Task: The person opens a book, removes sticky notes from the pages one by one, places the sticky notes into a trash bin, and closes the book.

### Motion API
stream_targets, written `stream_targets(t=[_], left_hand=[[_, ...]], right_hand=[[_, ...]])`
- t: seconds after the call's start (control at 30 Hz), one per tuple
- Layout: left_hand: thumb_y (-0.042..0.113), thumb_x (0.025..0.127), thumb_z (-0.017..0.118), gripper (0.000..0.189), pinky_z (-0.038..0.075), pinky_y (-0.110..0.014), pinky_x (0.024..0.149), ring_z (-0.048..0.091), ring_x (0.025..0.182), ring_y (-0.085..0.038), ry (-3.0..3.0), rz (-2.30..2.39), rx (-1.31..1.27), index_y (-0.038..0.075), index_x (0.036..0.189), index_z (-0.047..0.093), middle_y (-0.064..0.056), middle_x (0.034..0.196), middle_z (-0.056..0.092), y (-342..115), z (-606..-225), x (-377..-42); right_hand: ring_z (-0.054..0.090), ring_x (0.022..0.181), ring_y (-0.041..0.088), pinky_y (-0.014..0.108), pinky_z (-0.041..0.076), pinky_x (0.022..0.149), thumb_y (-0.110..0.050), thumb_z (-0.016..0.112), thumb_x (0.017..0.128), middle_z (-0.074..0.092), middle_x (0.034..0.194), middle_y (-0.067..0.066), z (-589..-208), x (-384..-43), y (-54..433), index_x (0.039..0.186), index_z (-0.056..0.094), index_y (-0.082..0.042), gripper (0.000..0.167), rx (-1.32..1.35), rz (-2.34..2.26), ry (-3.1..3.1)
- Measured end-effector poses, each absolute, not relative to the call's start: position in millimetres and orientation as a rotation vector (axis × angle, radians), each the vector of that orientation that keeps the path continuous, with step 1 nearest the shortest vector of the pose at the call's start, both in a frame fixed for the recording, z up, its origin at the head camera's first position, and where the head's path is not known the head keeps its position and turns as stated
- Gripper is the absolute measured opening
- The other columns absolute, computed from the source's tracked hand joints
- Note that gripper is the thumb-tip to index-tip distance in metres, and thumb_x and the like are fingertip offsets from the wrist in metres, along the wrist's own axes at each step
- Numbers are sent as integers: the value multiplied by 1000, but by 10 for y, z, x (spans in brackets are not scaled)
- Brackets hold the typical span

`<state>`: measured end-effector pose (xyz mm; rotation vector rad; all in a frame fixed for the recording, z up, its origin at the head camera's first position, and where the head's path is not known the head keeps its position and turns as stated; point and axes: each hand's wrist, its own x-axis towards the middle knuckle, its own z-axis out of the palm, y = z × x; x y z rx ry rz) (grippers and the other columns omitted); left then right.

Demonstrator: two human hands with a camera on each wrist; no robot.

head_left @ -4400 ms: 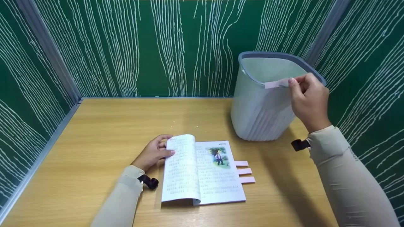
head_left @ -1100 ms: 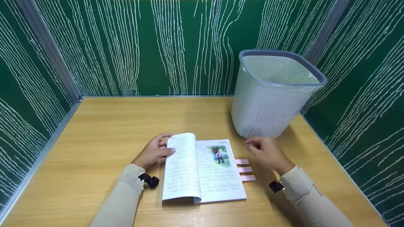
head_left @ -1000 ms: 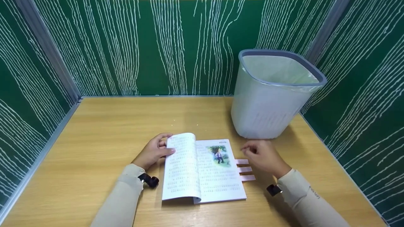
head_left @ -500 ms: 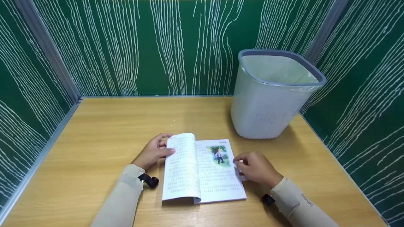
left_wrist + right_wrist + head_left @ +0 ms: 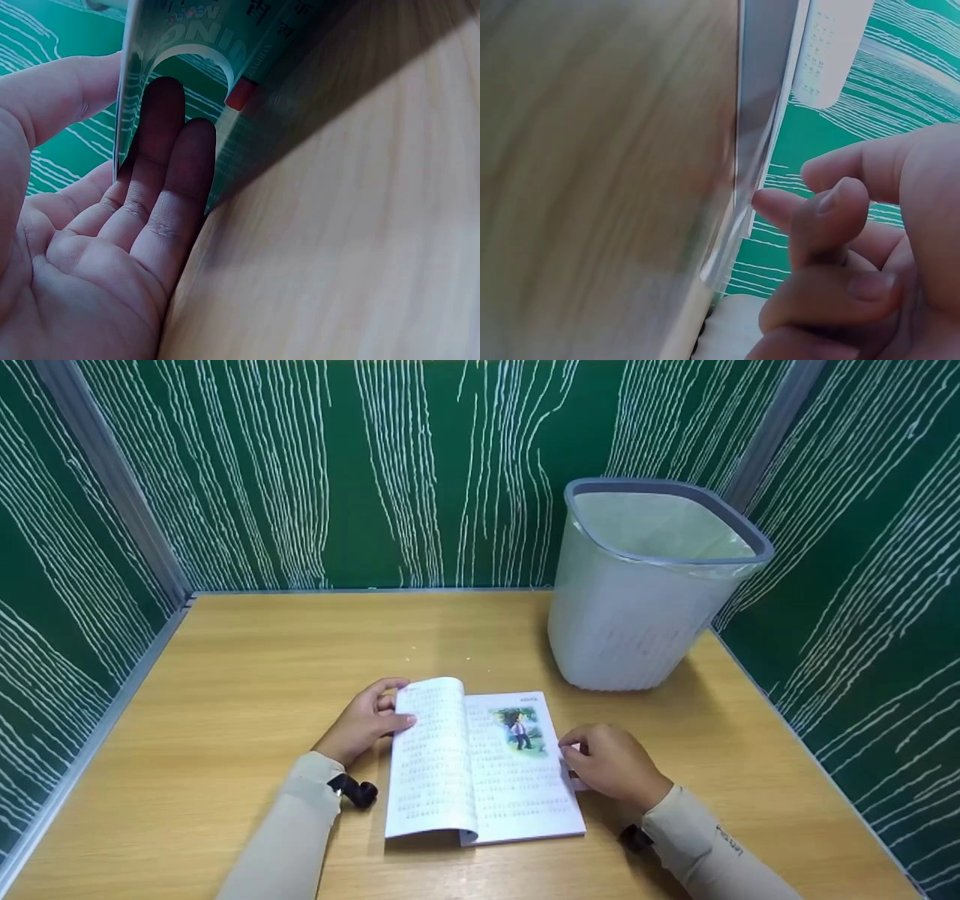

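1. the right hand [image 5: 615, 761] has its thumb and forefinger drawn close together at the book's right edge, the forefinger touching there, with the other fingers curled in; whether it pinches anything, i cannot tell.
2. the left hand [image 5: 364, 724] holds a raised sheaf of pages, thumb in front and fingers loosely spread behind.
3. the book [image 5: 517, 810] lies open on the table [image 5: 262, 660] between both hands, its right-hand page flat, with a coloured picture near the top.
4. a pale pink strip [image 5: 578, 784] sticks out past that edge, partly under the right hand. i judge the work there unfinished: at least this strip is left. any others are covered, and no strip lies loose in sight.
5. beyond the book stands the bin [image 5: 637, 615], upright, with a clear liner [image 5: 660, 521] inside. its floor is hidden; faint pinkish marks show through the near wall, but i cannot tell what they are.
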<state>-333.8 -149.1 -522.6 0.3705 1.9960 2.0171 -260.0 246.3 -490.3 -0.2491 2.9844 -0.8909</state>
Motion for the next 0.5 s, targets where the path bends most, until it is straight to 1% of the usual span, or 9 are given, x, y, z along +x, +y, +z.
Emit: stream_targets(t=[0.2,0.5], left_hand=[[4,89,78,68,61,-37,87,71,102,-27,1987,2024,377,14,149,47,-17,120,69,-1492,-5210,-3326],[4,89,78,69,61,-37,88,70,103,-27,1973,2024,387,13,150,45,-18,121,69,-1502,-5224,-3337]], right_hand=[[60,69,13,27,51,52,-20,68,96,65,80,-3,-4898,-2573,2448,100,81,-15,15,-166,-894,2943],[59,65,12,27,48,50,-21,67,95,64,78,-3,-4888,-2543,2439,104,81,-12,18,-215,-865,2985]])
